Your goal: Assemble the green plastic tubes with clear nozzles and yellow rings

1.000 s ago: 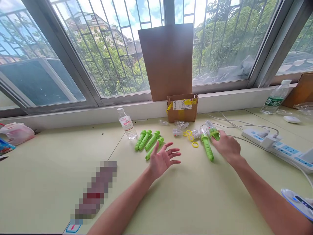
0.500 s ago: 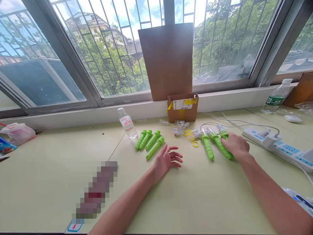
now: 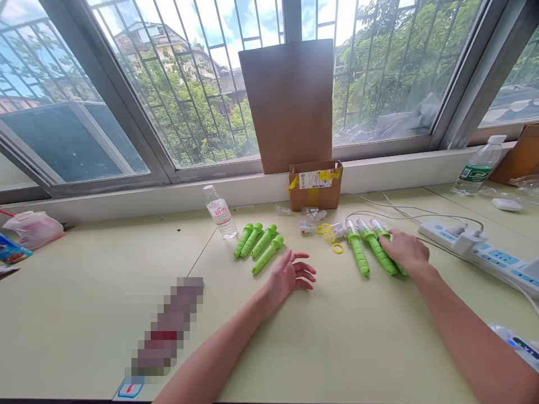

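Palm turned sideways and fingers apart, my left hand rests empty on the table. Close by its fingertips lies a plain green ribbed stick, the nearest of several such sticks grouped to the left. My right hand is closed over the rightmost green stick with a clear tip; the palm and fingers hide most of its middle. Directly left of it lie two more green sticks with clear tips, the middle one and the left one.
Yellow rings and clear plastic caps lie before a small cardboard box. A water bottle stands left of centre, another at far right. A white power strip with cables lies right of my right hand.
The rightmost clear-tipped stick has shifted slightly: its tip went left, and its lower end now shows beyond the middle stick. My left hand is nearly unchanged.
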The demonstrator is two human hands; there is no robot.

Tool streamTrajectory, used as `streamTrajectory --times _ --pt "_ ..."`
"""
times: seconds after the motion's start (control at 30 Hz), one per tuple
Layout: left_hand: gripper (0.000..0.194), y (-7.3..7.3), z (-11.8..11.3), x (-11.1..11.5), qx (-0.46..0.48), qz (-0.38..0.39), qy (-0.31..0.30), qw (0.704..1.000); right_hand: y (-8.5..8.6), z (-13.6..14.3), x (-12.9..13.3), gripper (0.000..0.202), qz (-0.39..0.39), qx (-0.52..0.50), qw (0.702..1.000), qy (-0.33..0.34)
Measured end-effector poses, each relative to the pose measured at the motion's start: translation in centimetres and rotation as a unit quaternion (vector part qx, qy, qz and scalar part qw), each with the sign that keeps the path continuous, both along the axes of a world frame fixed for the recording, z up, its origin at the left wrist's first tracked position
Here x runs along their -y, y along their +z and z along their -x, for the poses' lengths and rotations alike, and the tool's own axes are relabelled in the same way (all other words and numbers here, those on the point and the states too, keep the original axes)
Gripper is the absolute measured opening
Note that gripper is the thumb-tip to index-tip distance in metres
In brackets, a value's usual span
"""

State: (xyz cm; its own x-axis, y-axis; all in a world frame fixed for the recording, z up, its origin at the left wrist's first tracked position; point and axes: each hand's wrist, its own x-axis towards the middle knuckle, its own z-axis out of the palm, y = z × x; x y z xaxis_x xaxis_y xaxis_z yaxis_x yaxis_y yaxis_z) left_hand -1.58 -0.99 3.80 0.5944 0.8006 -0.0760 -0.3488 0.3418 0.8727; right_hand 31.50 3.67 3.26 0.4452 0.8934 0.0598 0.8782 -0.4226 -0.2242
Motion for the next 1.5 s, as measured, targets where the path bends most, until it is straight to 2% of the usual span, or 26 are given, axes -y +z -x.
streamTrajectory --times 0.27,0.53,0.67,0.77,0.87,0.97,1.1,1.2,1.27,1.3,1.4,1.5 --pt "0.047 0.1 -0.1 0.1 -0.006 0.002 0.003 1.000 0.2 0.4 0.0 0.047 -0.043 0.005 0.999 0.001" --pt "0.048 0.2 0.0 0.1 -0.007 -0.004 -0.001 1.000 0.0 1.1 0.4 0.042 -0.104 0.047 0.993 -0.010" --pt "0.047 0.1 0.1 0.2 0.000 -0.015 -0.009 1.000 -0.3 1.7 0.4 0.039 -0.141 0.076 0.987 0.006" --pt "0.047 0.1 0.1 0.2 0.003 -0.019 -0.014 1.000 -0.6 2.9 0.4 0.034 -0.194 0.117 0.973 0.049" --pt "0.047 0.0 0.2 0.1 0.000 -0.022 -0.017 1.000 -1.1 4.7 0.6 0.030 -0.260 0.137 0.946 0.133" --pt "0.046 0.0 0.2 -0.1 -0.007 -0.022 -0.018 1.000 -1.4 6.8 1.1 0.028 -0.295 0.131 0.919 0.225" --pt "0.044 0.2 -0.1 0.2 -0.027 -0.030 -0.015 0.999 -1.5 9.2 2.1 0.028 -0.275 0.123 0.900 0.315" --pt "0.042 0.3 -0.4 0.5 -0.082 -0.058 0.029 0.994 -1.5 10.2 2.7 0.029 -0.252 0.129 0.894 0.348" --pt "0.037 0.1 -0.4 0.5 -0.160 -0.118 0.100 0.975 -1.7 10.4 2.9 0.029 -0.244 0.134 0.891 0.358" --pt "0.034 0.0 -0.4 0.4 -0.207 -0.162 0.143 0.954 -1.7 10.5 2.9 0.029 -0.242 0.135 0.890 0.361" --pt "0.021 -0.5 0.3 -0.2 -0.327 -0.320 0.252 0.852 -1.9 10.5 2.9 0.030 -0.239 0.138 0.888 0.368" --pt "0.013 -0.8 1.2 -1.1 -0.402 -0.407 0.308 0.760 -1.8 10.4 2.9 0.030 -0.238 0.138 0.885 0.376"
